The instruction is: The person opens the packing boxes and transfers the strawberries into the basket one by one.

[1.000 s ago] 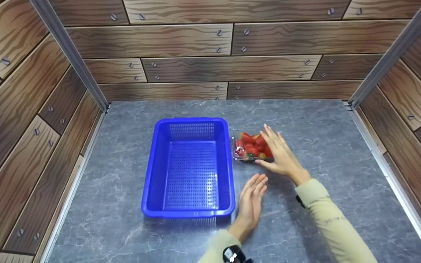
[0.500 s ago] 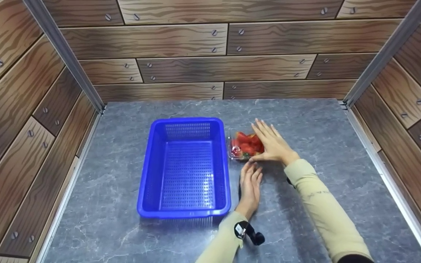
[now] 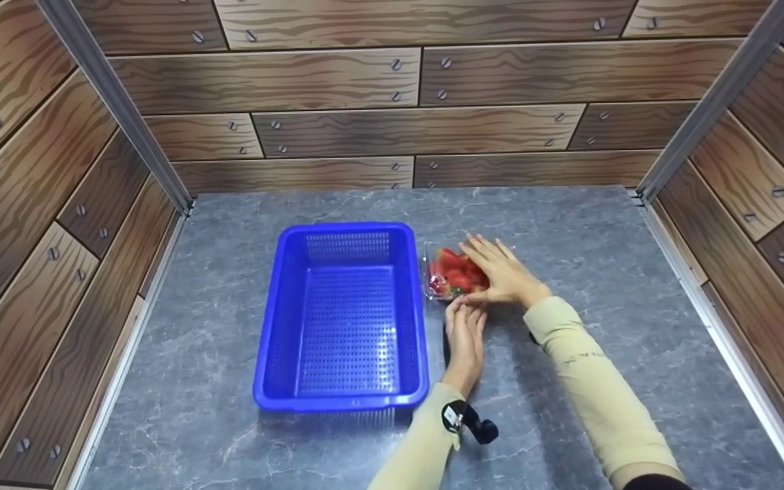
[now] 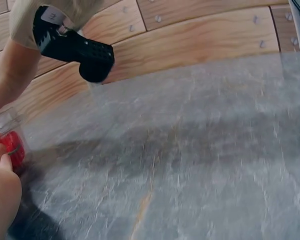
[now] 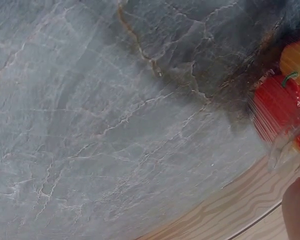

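A clear plastic box (image 3: 436, 289) of red and yellow produce, which looks like small peppers (image 5: 277, 107), lies on the grey tabletop just right of a blue basket (image 3: 263, 354). My right hand (image 3: 504, 275) spreads over the box's right part, fingers extended toward the far side and thumb along the near side. From the front, my left hand (image 3: 465, 340) reaches up with nearly straight fingers, their tips at the box's near edge. In the left wrist view, those fingers (image 4: 1, 157) are beside the red produce. The right palm hides much of the box.
The blue perforated basket stands left of both arms, its right wall close to the box and left hand. Wood-patterned walls (image 3: 337, 133) enclose the table on the back and sides. Grey tabletop (image 3: 569, 231) extends right of the right hand.
Both hands have moved slightly left and the left hand has gone forward to the box's near edge. In the head view the box and basket sit slightly further left, as the view has shifted.
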